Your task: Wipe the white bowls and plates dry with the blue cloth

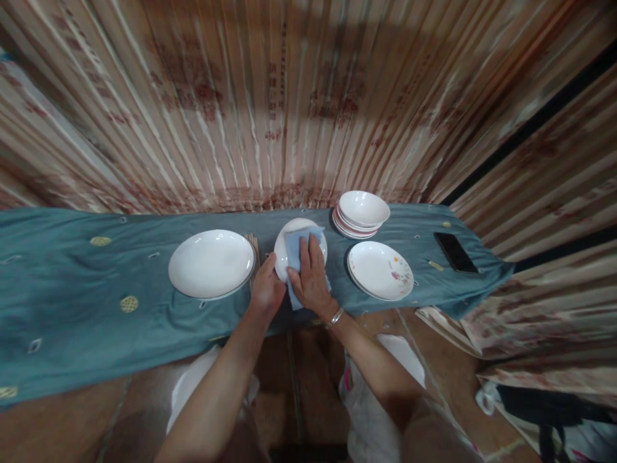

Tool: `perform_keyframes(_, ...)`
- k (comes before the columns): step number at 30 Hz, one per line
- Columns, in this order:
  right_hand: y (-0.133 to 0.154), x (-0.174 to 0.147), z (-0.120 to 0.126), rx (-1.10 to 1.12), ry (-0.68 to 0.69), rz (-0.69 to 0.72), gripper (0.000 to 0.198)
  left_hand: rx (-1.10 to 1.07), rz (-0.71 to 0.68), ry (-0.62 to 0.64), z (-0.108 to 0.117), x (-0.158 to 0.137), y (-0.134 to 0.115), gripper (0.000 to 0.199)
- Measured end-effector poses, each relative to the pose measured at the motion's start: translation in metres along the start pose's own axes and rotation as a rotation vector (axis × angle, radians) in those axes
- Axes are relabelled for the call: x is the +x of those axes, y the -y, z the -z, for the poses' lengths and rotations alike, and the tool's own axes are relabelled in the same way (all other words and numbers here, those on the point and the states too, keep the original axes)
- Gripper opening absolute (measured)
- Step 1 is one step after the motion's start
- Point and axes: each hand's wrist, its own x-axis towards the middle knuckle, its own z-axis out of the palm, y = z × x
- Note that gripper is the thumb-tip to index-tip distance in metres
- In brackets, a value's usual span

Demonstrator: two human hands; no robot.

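Above the front edge of the table, a small white round dish [281,247] is tilted towards me. My left hand [268,284] grips its lower left rim, thumb on top and the other fingers mostly hidden beneath. A light blue cloth [293,243] lies over the inside of the dish and hangs past its near edge. Pressing on that cloth is my right hand [312,273], its fingers laid across it and a silver bracelet at the wrist. Whether the dish is a plate or a shallow bowl I cannot tell.
Left of my hands lie a large white oval plate [212,263] and some chopsticks [254,247]. To the right stand a stack of bowls [362,211], stacked floral plates [378,270] and a black phone [456,252]. A green cloth [96,302] covers the table; a curtain [289,116] hangs behind.
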Motion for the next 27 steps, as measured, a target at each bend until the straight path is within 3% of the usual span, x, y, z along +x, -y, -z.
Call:
perform_keyframes(7,0.012,0.021,0.006,-0.075,0.027,0.020,0.059,0.052,-0.085,0.001,-0.004,-0.005,0.002,0.021)
perform_keyframes(17,0.018,0.006,0.008,-0.039,0.160,0.164,0.051,0.087,-0.159,-0.131,0.014,0.005,0.009,0.014)
perform_keyframes(22,0.011,0.016,0.016,-0.096,0.111,0.139,0.051,0.091,-0.131,-0.012,0.005,-0.002,0.006,0.006)
perform_keyframes(27,0.001,0.030,0.022,-0.063,0.032,0.038,0.053,0.066,-0.093,0.019,-0.004,-0.005,0.003,0.015)
